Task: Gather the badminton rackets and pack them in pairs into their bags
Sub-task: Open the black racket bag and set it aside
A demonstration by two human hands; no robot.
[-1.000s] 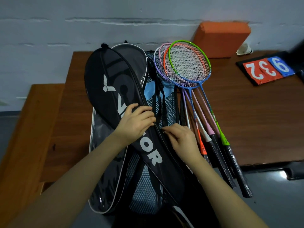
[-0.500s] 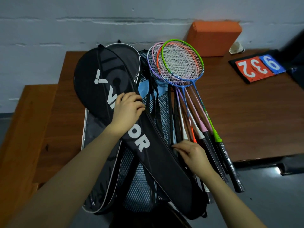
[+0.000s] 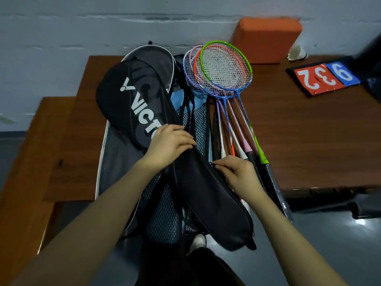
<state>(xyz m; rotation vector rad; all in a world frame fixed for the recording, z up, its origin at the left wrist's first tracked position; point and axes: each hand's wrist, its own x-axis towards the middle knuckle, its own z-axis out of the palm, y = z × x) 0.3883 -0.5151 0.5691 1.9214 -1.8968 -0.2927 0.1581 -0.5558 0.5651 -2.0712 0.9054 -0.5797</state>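
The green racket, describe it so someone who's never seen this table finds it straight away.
Start at the orange block against the wall. Just below it lies a fan of rackets. The green racket lies on top, farthest right, the only one with a lime frame.

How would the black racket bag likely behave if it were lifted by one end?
The black racket bag would probably flop: it is soft fabric and already bends under the left hand. It seems light, and its end overhanging the table might slide off.

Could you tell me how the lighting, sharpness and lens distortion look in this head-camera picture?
Head view: dim, cool light, so the black racket bag loses detail; a glare patch shines on the floor at lower right; wide-angle bending curves the table edges; overall slightly soft, and the scoreboard numbers still read.
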